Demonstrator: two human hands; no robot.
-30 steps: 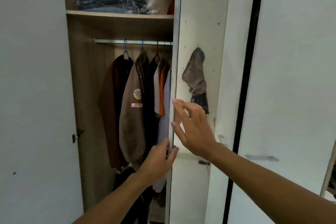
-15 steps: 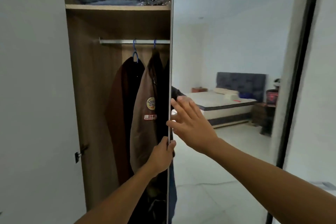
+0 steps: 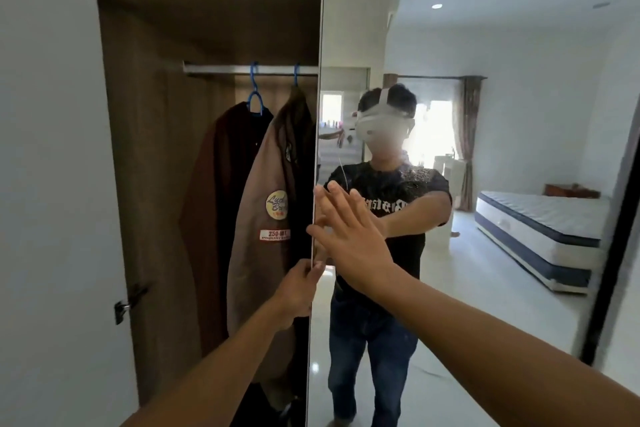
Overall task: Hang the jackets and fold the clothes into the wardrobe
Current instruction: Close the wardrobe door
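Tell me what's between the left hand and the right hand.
The head view shows the mirrored door's edge between them: the left hand grips it, the right hand lies flat on the mirror.

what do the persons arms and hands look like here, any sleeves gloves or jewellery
Both forearms are bare to the frame's edge: no sleeves, gloves, watch or bracelet show. The left hand and the right hand carry no visible rings. In the mirror door, the reflection shows a black short-sleeved T-shirt with pale lettering on the chest, its sleeves ending above the elbow.
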